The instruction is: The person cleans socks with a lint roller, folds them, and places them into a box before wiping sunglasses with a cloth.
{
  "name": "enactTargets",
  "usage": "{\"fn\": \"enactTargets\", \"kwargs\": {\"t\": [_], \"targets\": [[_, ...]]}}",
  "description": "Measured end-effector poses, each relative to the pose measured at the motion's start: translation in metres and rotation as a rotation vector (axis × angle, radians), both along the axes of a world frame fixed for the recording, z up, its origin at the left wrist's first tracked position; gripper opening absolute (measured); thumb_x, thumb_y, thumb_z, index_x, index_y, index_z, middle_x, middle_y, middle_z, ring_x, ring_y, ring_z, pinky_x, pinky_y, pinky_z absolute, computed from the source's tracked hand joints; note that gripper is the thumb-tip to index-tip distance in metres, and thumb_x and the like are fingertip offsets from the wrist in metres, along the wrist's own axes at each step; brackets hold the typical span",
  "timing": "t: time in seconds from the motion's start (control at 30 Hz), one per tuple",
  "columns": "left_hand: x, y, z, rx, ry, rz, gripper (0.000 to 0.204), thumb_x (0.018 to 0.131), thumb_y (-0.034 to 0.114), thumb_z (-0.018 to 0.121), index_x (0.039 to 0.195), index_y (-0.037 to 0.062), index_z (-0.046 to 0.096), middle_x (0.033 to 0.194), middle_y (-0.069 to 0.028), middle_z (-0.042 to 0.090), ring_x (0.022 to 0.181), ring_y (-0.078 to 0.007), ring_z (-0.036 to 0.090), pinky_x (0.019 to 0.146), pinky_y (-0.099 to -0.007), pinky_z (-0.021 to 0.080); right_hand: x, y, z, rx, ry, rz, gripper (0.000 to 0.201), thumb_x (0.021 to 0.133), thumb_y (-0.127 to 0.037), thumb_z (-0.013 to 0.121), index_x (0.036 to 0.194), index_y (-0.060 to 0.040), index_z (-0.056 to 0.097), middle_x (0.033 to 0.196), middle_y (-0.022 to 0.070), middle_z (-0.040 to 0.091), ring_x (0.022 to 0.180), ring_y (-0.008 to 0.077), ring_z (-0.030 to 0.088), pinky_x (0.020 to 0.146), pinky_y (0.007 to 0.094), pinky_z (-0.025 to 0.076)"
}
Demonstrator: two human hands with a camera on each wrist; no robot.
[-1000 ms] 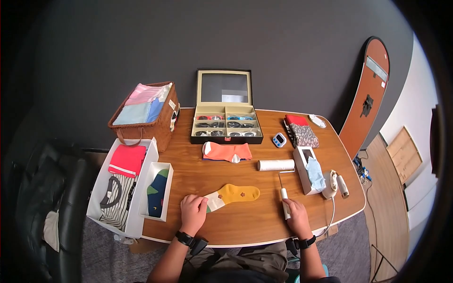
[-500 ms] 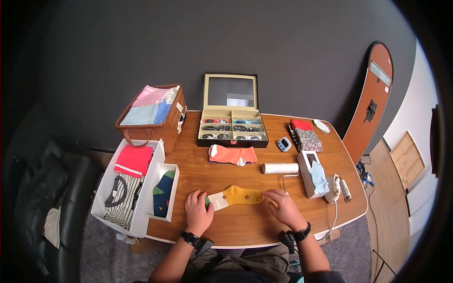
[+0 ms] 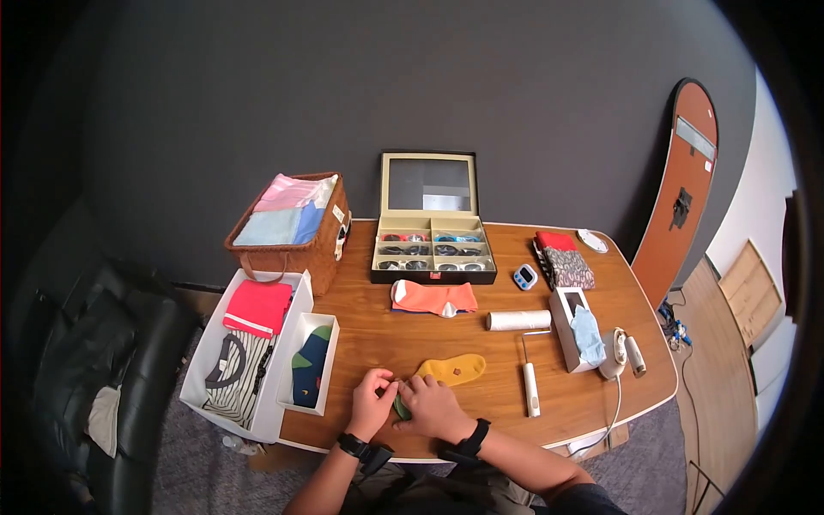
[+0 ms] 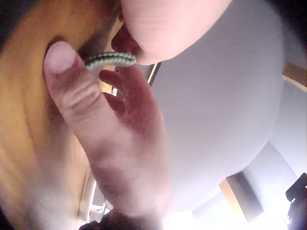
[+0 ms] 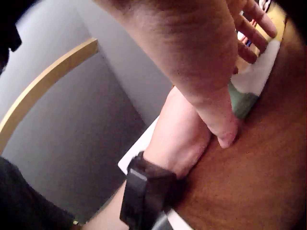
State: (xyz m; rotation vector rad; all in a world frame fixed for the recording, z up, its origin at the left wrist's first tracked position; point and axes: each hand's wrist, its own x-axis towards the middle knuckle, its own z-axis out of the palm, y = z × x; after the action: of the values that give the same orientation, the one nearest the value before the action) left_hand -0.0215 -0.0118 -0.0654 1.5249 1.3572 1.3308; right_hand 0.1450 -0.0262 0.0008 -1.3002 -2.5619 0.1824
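The yellow sock (image 3: 457, 369) lay partly beneath the right hand (image 3: 433, 410), fingers open, its green cuff gripped between the left hand's (image 3: 372, 403) thumb and fingers.

And here's the table (image 3: 472, 429), brown wood, grain showing under a soft sheen! On it, the yellow sock (image 3: 455, 369) is matt knitted cloth, and look at that green cuff (image 4: 110, 59), ridged and textured up close. Over to the roller: 1 smooth white plastic handle (image 3: 531, 390), 1 thin metal rod (image 3: 525, 345), 1 matt, papery white roll (image 3: 518, 321). The basket (image 3: 319, 268) comes up rough and woven, 2 white boxes (image 3: 296, 296) look smooth, the sofa (image 3: 159, 313) glossy, leather-like black, the wall (image 3: 429, 86) flat matt grey!
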Motion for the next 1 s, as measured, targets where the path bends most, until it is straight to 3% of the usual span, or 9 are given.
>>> {"fn": "enactTargets", "kwargs": {"t": [0.13, 0.3, 0.37, 0.47, 0.53, 0.6, 0.63, 0.8, 1.0], "targets": [[-0.001, 0.000, -0.005, -0.068, -0.292, -0.099, 0.018, 0.099, 0.004, 0.057, 0.117, 0.0009, 0.058, 0.084, -0.0080, 0.073, 0.080, -0.0132, 0.068, 0.076, -0.0266, 0.052, -0.004, -0.006, -0.022, 0.180, -0.021, -0.084, 0.039, 0.075, -0.029, 0.076, 0.105, -0.0048, 0.070, 0.105, 0.0112, 0.064, 0.096, 0.0285, 0.064, 0.078, 0.0417, 0.055], [-0.007, 0.001, -0.004, 0.029, -0.298, -0.160, 0.028, 0.094, 0.002, 0.061, 0.121, 0.0003, 0.057, 0.104, -0.0117, 0.071, 0.099, -0.0195, 0.068, 0.091, -0.0312, 0.051, 0.009, -0.001, -0.016, -0.014, 0.179, -0.129, 0.020, 0.076, -0.018, 0.072, 0.094, -0.0087, 0.071, 0.100, 0.0085, 0.064, 0.096, 0.0290, 0.063, 0.079, 0.0400, 0.054], [0.000, -0.008, 0.028, 0.333, 0.143, -0.189, 0.039, 0.087, 0.010, 0.069, 0.123, 0.0013, 0.057, 0.117, -0.0133, 0.068, 0.113, -0.0275, 0.064, 0.099, -0.0380, 0.048, 0.018, 0.000, 0.004, 0.186, 0.138, -0.067, 0.018, 0.077, -0.017, 0.071, 0.093, -0.0087, 0.070, 0.096, 0.0089, 0.064, 0.093, 0.0298, 0.062, 0.080, 0.0405, 0.053], [0.018, -0.018, 0.050, 0.330, 0.394, -0.297, 0.047, 0.083, 0.020, 0.075, 0.124, 0.0031, 0.059, 0.125, -0.0135, 0.065, 0.120, -0.0338, 0.059, 0.104, -0.0434, 0.044, 0.028, -0.001, 0.025, 0.367, 0.120, 0.012, 0.018, 0.077, -0.013, 0.071, 0.094, -0.0081, 0.069, 0.092, 0.0100, 0.063, 0.090, 0.0312, 0.061, 0.083, 0.0414, 0.050], [0.030, -0.012, 0.053, 0.410, 0.480, -0.261, 0.038, 0.084, 0.023, 0.075, 0.116, 0.0045, 0.064, 0.110, -0.0168, 0.069, 0.105, -0.0363, 0.065, 0.092, -0.0443, 0.051, 0.036, -0.002, 0.037, 0.344, 0.147, 0.034, 0.020, 0.076, -0.011, 0.071, 0.096, -0.0074, 0.069, 0.092, 0.0106, 0.063, 0.089, 0.0317, 0.061, 0.084, 0.0418, 0.049], [0.038, -0.004, 0.054, 0.085, 0.493, -0.363, 0.033, 0.085, 0.021, 0.075, 0.108, -0.0003, 0.065, 0.100, -0.0163, 0.072, 0.086, -0.0368, 0.068, 0.076, -0.0418, 0.054, 0.045, -0.005, 0.050, 0.365, 0.396, -0.075, 0.027, 0.076, -0.010, 0.073, 0.102, -0.0068, 0.067, 0.091, 0.0114, 0.062, 0.088, 0.0307, 0.061, 0.081, 0.0400, 0.048], [0.043, 0.000, 0.057, 0.088, 0.335, -0.356, 0.025, 0.093, 0.022, 0.069, 0.103, -0.0016, 0.065, 0.083, -0.0120, 0.071, 0.067, -0.0278, 0.068, 0.059, -0.0391, 0.050, 0.049, -0.006, 0.053, 0.308, 0.530, -0.149, 0.033, 0.078, -0.012, 0.076, 0.108, -0.0049, 0.065, 0.096, 0.0137, 0.064, 0.093, 0.0340, 0.062, 0.084, 0.0424, 0.049], [0.068, 0.039, 0.103, -0.297, -0.141, -0.551, 0.027, 0.106, 0.025, 0.054, 0.113, 0.0003, 0.063, 0.089, -0.0040, 0.069, 0.074, -0.0096, 0.067, 0.057, -0.0246, 0.052, 0.085, 0.009, 0.026, -0.064, 0.799, -0.229, 0.064, 0.088, -0.029, 0.075, 0.137, 0.0024, 0.048, 0.124, 0.0233, 0.062, 0.116, 0.0386, 0.060, 0.103, 0.0426, 0.046], [0.085, 0.059, 0.122, -0.430, -0.609, -0.503, 0.031, 0.106, 0.023, 0.052, 0.130, 0.0038, 0.055, 0.108, -0.0102, 0.070, 0.085, -0.0201, 0.072, 0.068, -0.0281, 0.061, 0.098, 0.011, 0.025, -0.245, 0.991, -0.242, 0.094, 0.083, -0.036, 0.082, 0.150, 0.0052, 0.030, 0.133, 0.0283, 0.058, 0.126, 0.0377, 0.057, 0.105, 0.0414, 0.045]]}}
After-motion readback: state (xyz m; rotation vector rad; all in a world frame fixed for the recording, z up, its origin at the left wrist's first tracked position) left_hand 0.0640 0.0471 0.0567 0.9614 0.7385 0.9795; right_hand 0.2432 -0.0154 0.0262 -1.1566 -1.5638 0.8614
